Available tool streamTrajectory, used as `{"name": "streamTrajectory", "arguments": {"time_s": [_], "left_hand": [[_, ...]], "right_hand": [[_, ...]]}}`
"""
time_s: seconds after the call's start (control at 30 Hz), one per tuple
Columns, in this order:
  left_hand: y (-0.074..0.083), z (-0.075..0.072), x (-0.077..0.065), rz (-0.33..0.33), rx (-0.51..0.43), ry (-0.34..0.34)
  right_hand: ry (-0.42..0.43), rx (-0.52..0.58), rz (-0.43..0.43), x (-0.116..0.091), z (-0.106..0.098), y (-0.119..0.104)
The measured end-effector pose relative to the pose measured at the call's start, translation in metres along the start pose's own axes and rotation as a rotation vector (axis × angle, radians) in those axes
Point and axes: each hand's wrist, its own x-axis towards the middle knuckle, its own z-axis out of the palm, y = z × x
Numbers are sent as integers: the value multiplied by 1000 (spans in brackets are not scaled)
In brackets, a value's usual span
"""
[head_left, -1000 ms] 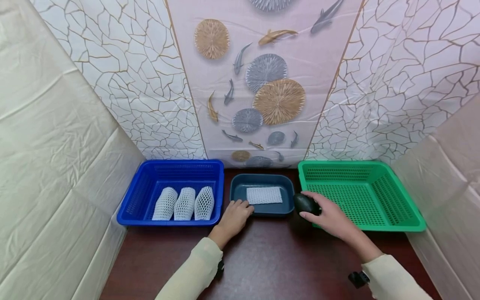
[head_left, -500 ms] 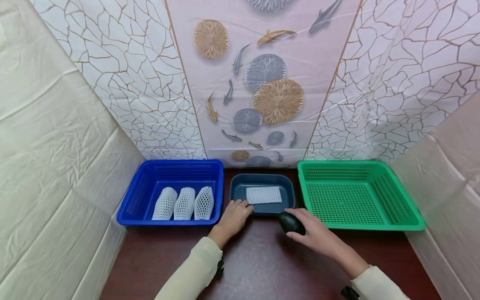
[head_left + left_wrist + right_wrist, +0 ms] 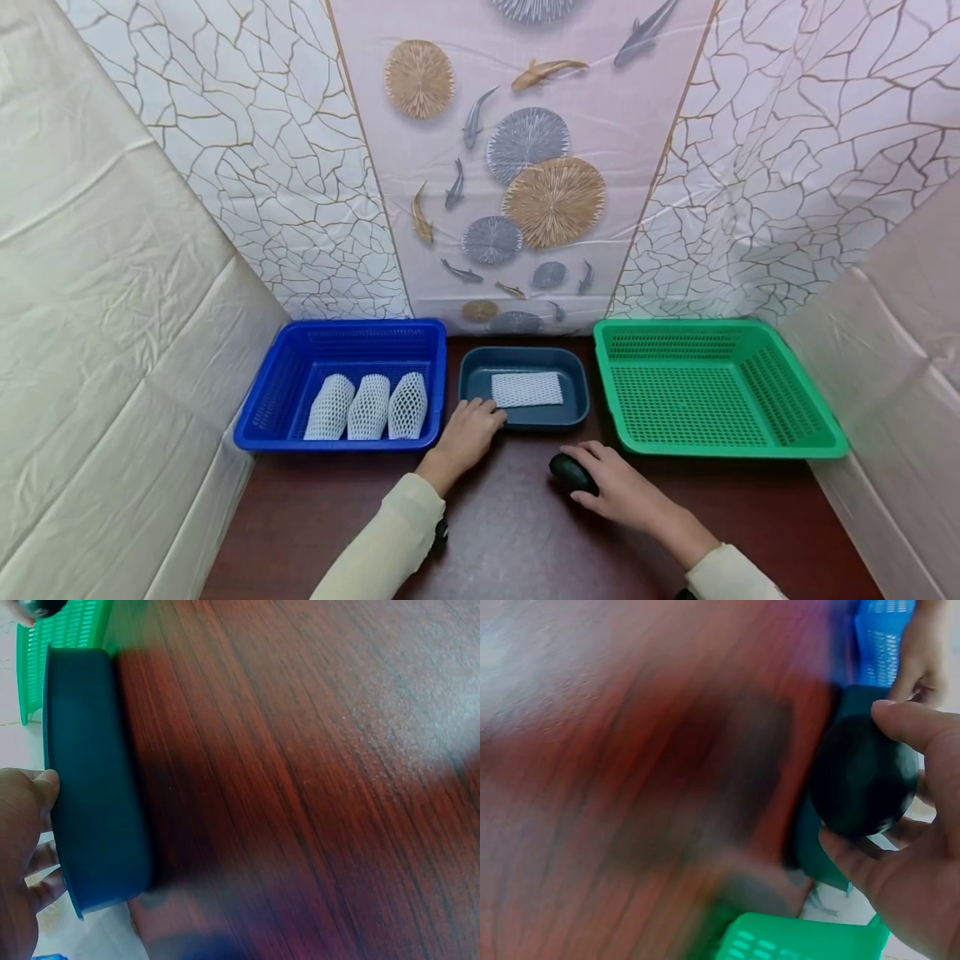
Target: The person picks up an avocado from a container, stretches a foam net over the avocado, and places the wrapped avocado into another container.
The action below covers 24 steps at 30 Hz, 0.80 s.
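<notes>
My right hand [image 3: 626, 493] grips a dark green avocado [image 3: 572, 473] over the table, in front of the small tray. In the right wrist view, thumb and fingers wrap the smooth avocado [image 3: 862, 776]. My left hand [image 3: 467, 435] holds the near left rim of the dark blue-green tray [image 3: 540, 421]. The left wrist view shows the thumb at the rim of the tray [image 3: 94, 772] with the fingers on its inner side. A flat white foam net sleeve [image 3: 527, 389] lies in the tray.
On the left stands a blue basket [image 3: 337, 446] with three items in white foam nets [image 3: 368, 408]. A green basket [image 3: 682, 408] with a perforated floor stands on the right. Fabric walls [image 3: 195, 208] enclose the brown table [image 3: 495, 533] at the back and sides.
My right hand has carried the avocado from the green basket's left edge leftward and toward me, over the table before the tray. The left hand has stayed at the tray's rim.
</notes>
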Motion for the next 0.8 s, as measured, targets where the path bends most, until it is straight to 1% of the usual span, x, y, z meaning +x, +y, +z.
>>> {"name": "streamTrajectory", "arguments": {"time_s": [0.17, 0.33, 0.63, 0.8], "left_hand": [[0, 0, 0, -1, 6, -2], [0, -1, 0, -7, 2, -11], [0, 2, 0, 4, 5, 2], [-1, 3, -1, -2, 11, 5]], "right_hand": [[-5, -37, 1, 0, 6, 7], [-9, -52, 5, 0, 10, 14], [-62, -12, 64, 0, 19, 21], [-68, 12, 85, 2, 21, 21]]}}
